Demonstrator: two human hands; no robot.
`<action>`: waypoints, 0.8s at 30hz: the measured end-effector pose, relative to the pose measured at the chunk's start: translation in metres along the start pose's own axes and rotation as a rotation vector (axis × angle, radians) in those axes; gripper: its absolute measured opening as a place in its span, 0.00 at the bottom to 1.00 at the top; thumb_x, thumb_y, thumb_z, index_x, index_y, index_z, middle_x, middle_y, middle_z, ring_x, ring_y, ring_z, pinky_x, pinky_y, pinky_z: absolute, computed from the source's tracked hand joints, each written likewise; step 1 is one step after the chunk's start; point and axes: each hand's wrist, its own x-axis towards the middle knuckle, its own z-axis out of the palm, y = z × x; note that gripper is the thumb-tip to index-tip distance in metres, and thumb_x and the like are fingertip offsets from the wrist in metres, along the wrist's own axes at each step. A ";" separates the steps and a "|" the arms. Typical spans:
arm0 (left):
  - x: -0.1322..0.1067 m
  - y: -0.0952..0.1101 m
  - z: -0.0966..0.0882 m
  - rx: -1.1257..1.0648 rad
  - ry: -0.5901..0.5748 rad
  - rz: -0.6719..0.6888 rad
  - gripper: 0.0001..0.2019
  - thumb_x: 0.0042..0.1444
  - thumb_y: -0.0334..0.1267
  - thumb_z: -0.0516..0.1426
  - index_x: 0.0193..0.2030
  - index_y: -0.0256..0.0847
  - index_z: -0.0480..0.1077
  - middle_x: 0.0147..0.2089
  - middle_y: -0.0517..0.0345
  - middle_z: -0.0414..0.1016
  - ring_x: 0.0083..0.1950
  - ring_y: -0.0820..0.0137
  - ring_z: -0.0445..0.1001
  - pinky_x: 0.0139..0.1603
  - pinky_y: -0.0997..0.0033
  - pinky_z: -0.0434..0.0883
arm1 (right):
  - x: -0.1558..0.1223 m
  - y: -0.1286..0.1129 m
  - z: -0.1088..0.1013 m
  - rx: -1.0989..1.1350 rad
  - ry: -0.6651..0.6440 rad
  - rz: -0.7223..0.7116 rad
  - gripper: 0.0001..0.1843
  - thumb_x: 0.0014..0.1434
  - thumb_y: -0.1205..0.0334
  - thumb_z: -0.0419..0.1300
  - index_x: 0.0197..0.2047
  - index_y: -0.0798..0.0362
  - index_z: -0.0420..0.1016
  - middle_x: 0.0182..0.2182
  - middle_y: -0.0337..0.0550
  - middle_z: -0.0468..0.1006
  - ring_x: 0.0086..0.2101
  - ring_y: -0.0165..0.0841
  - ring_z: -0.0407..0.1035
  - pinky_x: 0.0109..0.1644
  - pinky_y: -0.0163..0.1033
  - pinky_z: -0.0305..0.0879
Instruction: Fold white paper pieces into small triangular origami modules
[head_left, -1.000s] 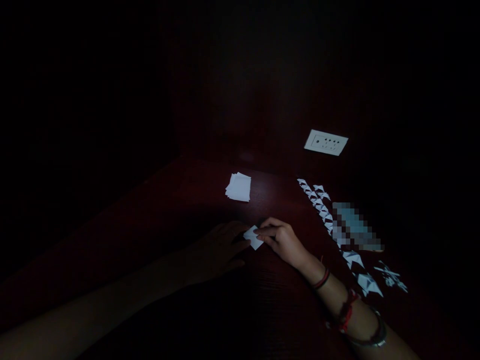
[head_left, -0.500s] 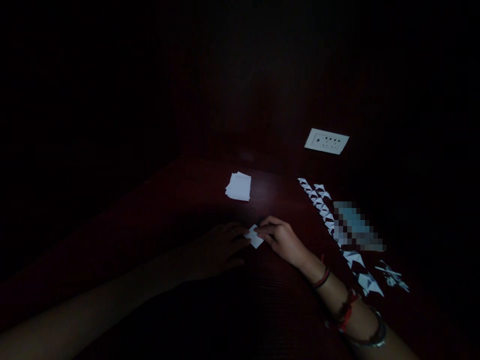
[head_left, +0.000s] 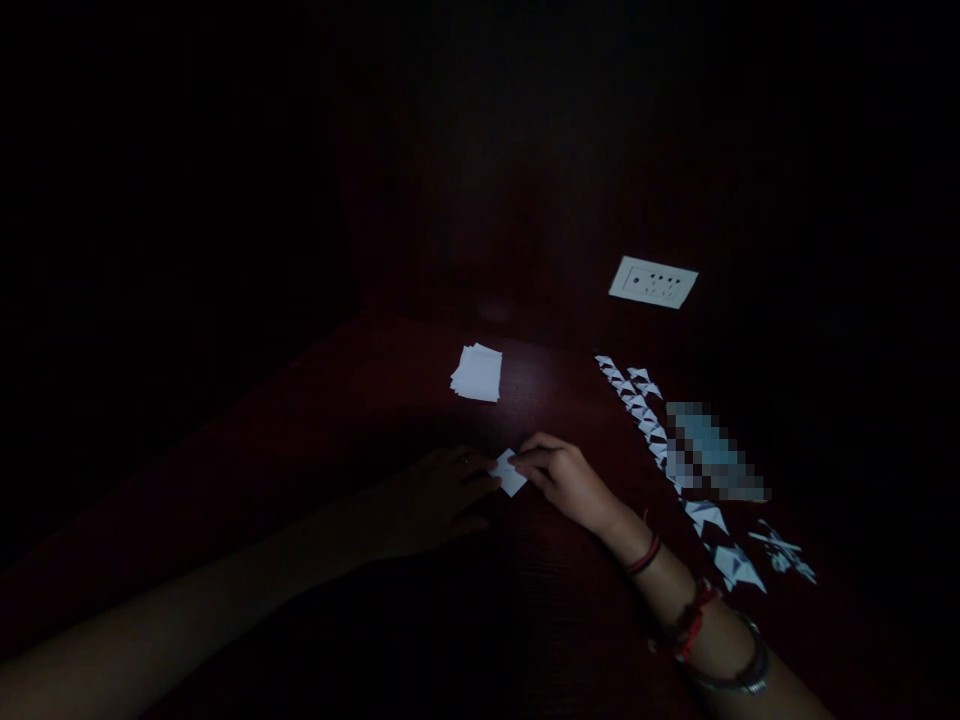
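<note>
A small square of white paper (head_left: 513,483) lies on the dark red table, turned so that one corner points toward me. My left hand (head_left: 454,490), deep in shadow, rests flat with spread fingers. Two of its fingertips touch the paper's left corner, and its thumb lies apart from it. From the right, my right hand (head_left: 562,475) has its fingers closed at the paper's upper right edge, holding it. The fingertips cover part of that edge.
A stack of white paper sheets (head_left: 478,374) lies beyond my hands. Rightward runs a row of folded paper pieces (head_left: 640,408), with larger folded pieces (head_left: 739,568) nearer me. Beside them are a pixelated object (head_left: 712,450) and small white scraps (head_left: 782,550). A socket plate (head_left: 654,282) is on the wall.
Almost nothing differs. Both hands stay at the small paper square, with only a very slight shift of the fingers.
</note>
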 end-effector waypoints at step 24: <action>0.021 -0.017 0.006 -0.022 0.030 0.059 0.20 0.57 0.45 0.51 0.55 0.43 0.58 0.56 0.52 0.59 0.55 0.60 0.57 0.54 0.60 0.54 | -0.003 -0.002 -0.007 -0.066 -0.047 0.075 0.09 0.56 0.69 0.52 0.33 0.54 0.74 0.32 0.42 0.70 0.33 0.27 0.66 0.38 0.31 0.62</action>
